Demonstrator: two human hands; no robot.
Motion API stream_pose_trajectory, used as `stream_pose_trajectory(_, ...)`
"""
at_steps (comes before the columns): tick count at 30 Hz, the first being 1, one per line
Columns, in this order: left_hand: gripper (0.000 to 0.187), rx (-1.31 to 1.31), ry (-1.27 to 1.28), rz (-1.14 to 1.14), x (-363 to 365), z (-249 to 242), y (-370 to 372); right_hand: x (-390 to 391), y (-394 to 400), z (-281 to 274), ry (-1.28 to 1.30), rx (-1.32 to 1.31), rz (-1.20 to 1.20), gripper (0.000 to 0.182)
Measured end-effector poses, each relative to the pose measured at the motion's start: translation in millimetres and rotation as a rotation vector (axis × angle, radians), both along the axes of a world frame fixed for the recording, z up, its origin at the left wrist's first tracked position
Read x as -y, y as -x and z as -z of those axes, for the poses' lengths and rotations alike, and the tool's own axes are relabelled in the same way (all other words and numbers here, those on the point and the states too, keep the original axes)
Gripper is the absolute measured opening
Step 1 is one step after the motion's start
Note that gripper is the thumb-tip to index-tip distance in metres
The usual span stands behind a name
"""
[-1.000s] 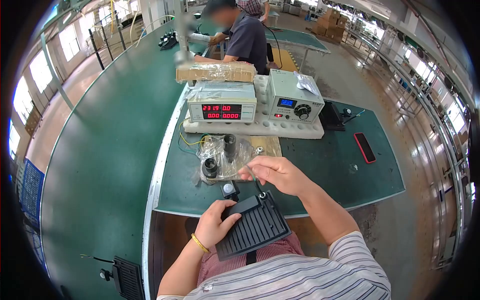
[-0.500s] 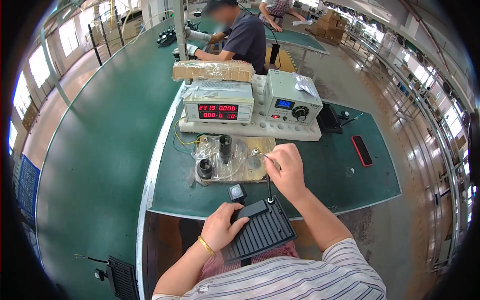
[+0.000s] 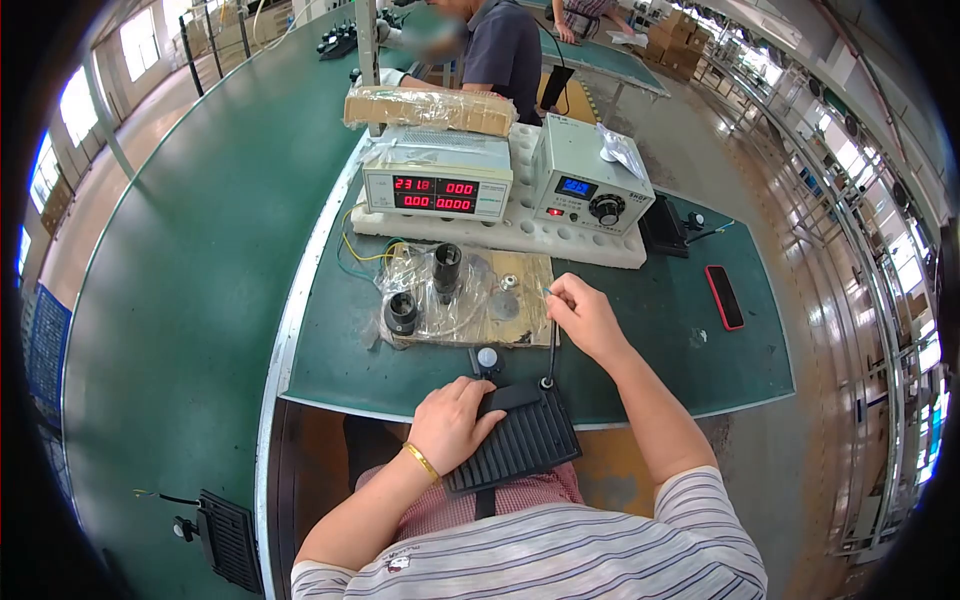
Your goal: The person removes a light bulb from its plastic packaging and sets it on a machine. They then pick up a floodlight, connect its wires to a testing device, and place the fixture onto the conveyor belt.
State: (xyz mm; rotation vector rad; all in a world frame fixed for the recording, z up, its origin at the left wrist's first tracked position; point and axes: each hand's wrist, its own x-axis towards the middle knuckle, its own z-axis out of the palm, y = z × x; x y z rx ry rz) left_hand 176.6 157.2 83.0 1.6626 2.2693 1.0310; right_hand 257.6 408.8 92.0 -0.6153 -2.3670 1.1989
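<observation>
A black finned floodlight [image 3: 520, 437] rests tilted on my lap against the table edge, its ribbed back facing up. My left hand [image 3: 450, 424] grips its left side, thumb over the back and fingers along the top. A small white-domed sensor [image 3: 487, 358] sticks out from its upper side. From a gland at the top right corner, a black cable [image 3: 554, 350] rises to my right hand [image 3: 584, 314], which pinches the wire end between thumb and fingers. Just left of that hand lies a worn board [image 3: 525, 323] with a small metal contact [image 3: 509, 283] and plastic-wrapped black sockets [image 3: 446, 270].
A power meter [image 3: 437, 180] with red digits and a grey voltage regulator [image 3: 588, 185] stand on white foam [image 3: 490, 236]. A red-edged phone [image 3: 725, 297] lies at right. More floodlights lie behind the regulator and at lower left [image 3: 228, 540]. A co-worker [image 3: 503, 55] sits across.
My right hand has drawn the wire end away from the metal contact, to the right. The floodlight has shifted slightly left in my left hand, and the camera view has tilted a little.
</observation>
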Motion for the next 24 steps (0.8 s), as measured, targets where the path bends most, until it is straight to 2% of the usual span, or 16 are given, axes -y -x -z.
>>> stream_pose_trajectory(1, 0.033, -0.015, -0.001, -0.003, -2, 1, 0, 0, 3, 7, 0.065, -0.012, 0.047, 0.017)
stream_pose_trajectory(4, 0.034, -0.086, -0.019, -0.014, -6, 6, 1, 0, 12, 5, -0.058, 0.179, 0.117, 0.018)
stream_pose_trajectory(7, 0.034, -0.059, 0.016, -0.048, -9, 10, 0, -5, 21, 14, -0.097, 0.232, 0.127, 0.019)
stream_pose_trajectory(10, 0.034, -0.101, -0.02, -0.067, -9, 21, -2, 2, 20, 12, -0.074, 0.149, 0.096, 0.017)
stream_pose_trajectory(16, 0.027, -0.143, -0.05, -0.087, -11, 8, 4, 25, 9, 1, -0.287, -0.152, 0.046, 0.011)
stream_pose_trajectory(19, 0.023, -0.022, -0.196, -0.14, -29, -23, 19, 44, 2, -5, -0.202, -0.183, 0.065, 0.009)
stream_pose_trajectory(24, 0.023, 0.281, -0.129, -0.091, -74, -39, 41, 56, -3, -5, -0.217, -0.271, 0.056, 0.007)
